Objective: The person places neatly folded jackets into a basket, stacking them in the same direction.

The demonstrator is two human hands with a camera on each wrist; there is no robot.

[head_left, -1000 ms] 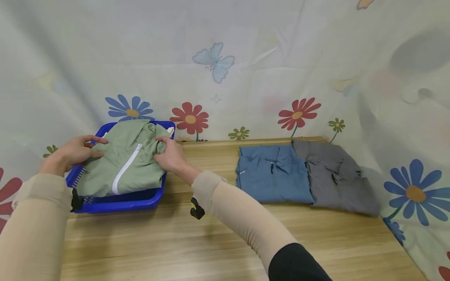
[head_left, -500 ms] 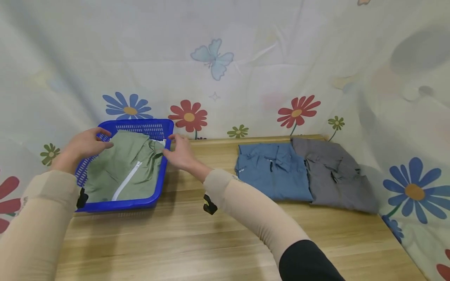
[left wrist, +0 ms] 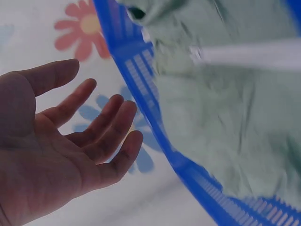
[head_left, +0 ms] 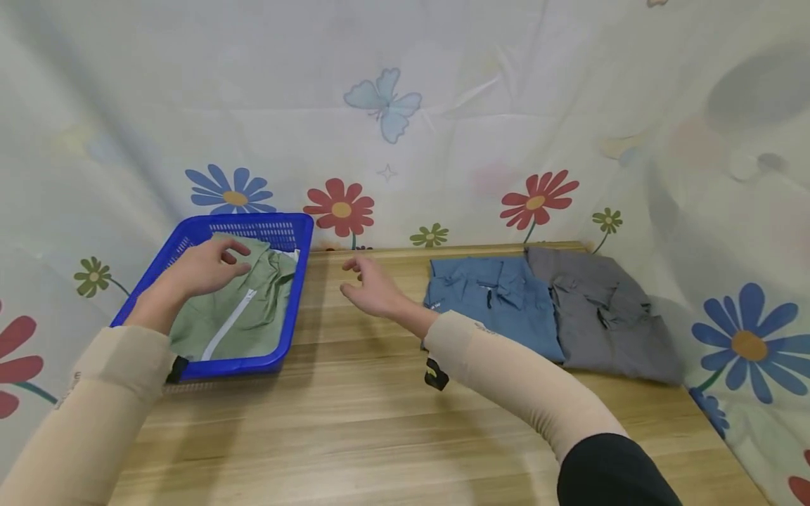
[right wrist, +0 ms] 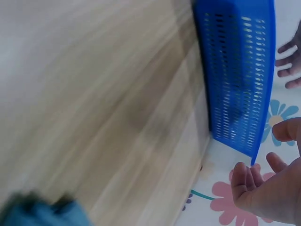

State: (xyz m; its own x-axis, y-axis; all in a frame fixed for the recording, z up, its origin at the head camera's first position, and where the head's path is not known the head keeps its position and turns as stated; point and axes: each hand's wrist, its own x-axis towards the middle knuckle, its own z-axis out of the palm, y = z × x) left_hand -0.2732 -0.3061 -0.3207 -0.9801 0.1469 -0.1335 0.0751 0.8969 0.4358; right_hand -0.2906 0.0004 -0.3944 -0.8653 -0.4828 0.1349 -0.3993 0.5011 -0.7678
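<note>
A folded green jacket (head_left: 268,309) with a white zipper lies inside the blue plastic basket (head_left: 294,309) at the left of the table. Over the basket hovers my left hand (head_left: 205,268), its fingers loosely bent and holding nothing. The left wrist view shows that palm (left wrist: 51,155) bare, apart from the jacket. My right hand (head_left: 376,288) hangs above the table between the basket and a folded blue jacket (head_left: 500,302), with loosely curled fingers and nothing in them. Against the blue jacket's right side lies a folded grey jacket (head_left: 614,323).
The wooden table (head_left: 354,422) ends at a curtain (head_left: 443,140) printed with flowers and a butterfly, which stands behind and at both sides. The basket sits close to its left part. Black clips hang under both wrists.
The green jacket has gone down from the hands into the basket, and both hands have let go. My right hand has moved right, off the basket; my left has shifted right over it.
</note>
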